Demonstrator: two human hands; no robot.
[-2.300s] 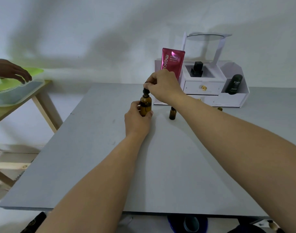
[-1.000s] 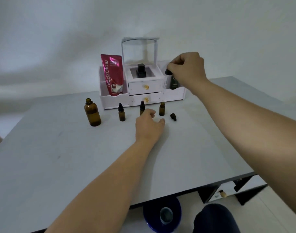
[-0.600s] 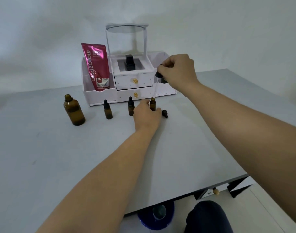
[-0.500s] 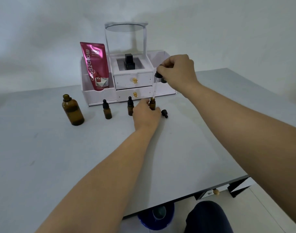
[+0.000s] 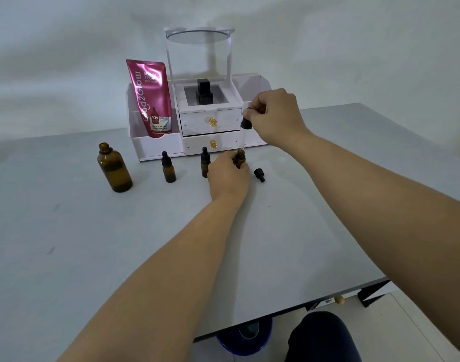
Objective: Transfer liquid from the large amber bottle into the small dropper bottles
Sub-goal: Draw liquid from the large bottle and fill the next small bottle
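Head view: my left hand (image 5: 227, 176) is clenched around an open dropper bottle (image 5: 240, 158). At its 1 o'clock, my right hand (image 5: 274, 117) pinches a dropper (image 5: 245, 126), tip over the bottle's mouth.

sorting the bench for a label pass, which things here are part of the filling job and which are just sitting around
In use: large amber bottle, open small bottle, dropper, two capped dropper bottles, loose cap.

Bystanders: white organizer, pink tube, black bottle.
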